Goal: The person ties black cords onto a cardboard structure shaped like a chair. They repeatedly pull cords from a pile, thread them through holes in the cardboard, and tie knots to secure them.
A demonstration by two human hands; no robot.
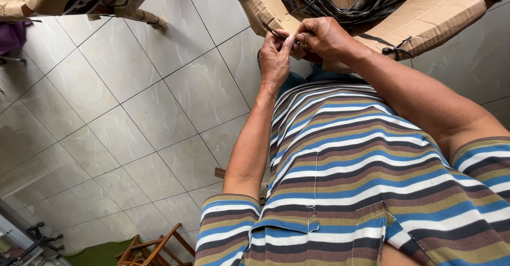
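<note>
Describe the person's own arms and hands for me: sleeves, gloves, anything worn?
Both hands are bare: the left hand and right hand have no gloves, and no rings or watch show. The forearms are uncovered too. The short sleeves belong to a shirt striped across in blue, white, brown, olive and dark bands, with visible stitched seams.

Bright, even daylight, soft shadows only. Mild sheen on the glossy floor tiles (159,112). Striped shirt (345,181) sharp up close. Wide-angle stretch at the edges; frame appears upside down. No motion blur.
</note>
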